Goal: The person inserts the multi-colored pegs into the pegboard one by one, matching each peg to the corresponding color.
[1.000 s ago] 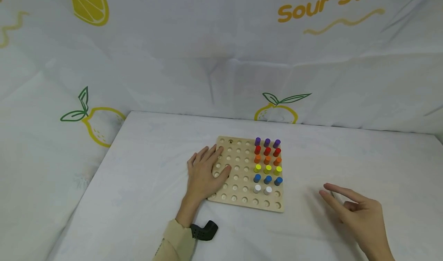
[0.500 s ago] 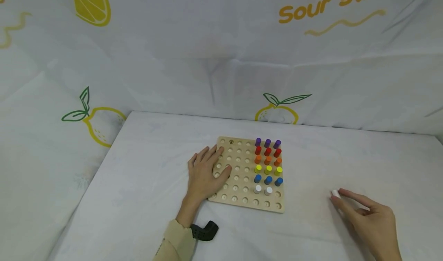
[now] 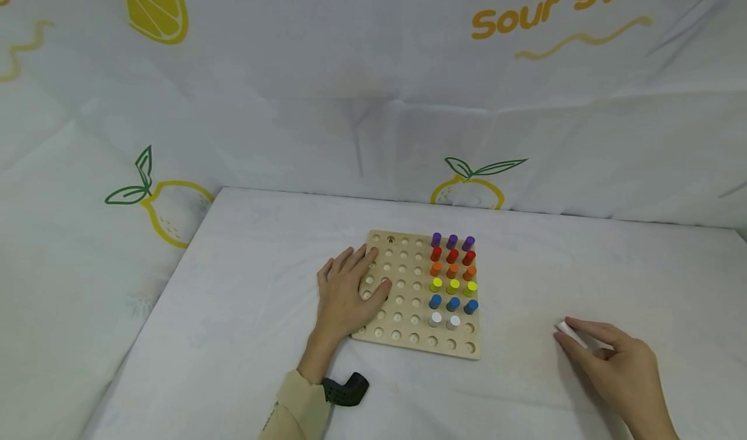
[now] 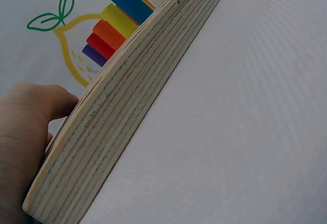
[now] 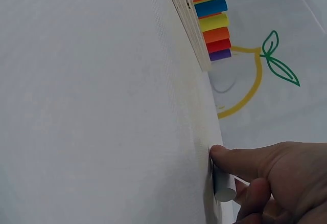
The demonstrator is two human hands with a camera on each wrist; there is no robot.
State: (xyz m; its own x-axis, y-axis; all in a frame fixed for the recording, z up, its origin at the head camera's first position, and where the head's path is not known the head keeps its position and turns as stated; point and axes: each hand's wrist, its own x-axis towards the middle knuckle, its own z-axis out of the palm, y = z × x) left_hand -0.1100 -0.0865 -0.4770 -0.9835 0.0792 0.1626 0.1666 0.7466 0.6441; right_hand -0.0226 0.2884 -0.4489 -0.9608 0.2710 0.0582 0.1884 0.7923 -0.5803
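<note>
A square wooden pegboard (image 3: 423,332) lies on the white cloth. My left hand (image 3: 347,301) rests on its left side, fingers spread over the holes; in the left wrist view the thumb (image 4: 62,101) lies at the board's edge. Colored pegs stand upright in rows of three at the right: purple (image 3: 452,242), red (image 3: 452,256), orange (image 3: 452,271), yellow (image 3: 453,286) and blue (image 3: 453,304). Two white pegs (image 3: 435,319) stand below the blue ones. Right of the board, my right hand (image 3: 621,365) pinches a white peg (image 3: 572,334) between thumb and finger, close to the cloth.
White cloth (image 3: 233,310) covers the table around the board. Behind it hangs a white fabric backdrop (image 3: 303,122) with printed lemons and lettering. A black wrist device (image 3: 345,389) sits beside the left sleeve (image 3: 303,401).
My right hand has moved slightly right and down; the white peg now shows between its fingertips, turned more lengthwise than half a second ago. The left hand stays on the board.
</note>
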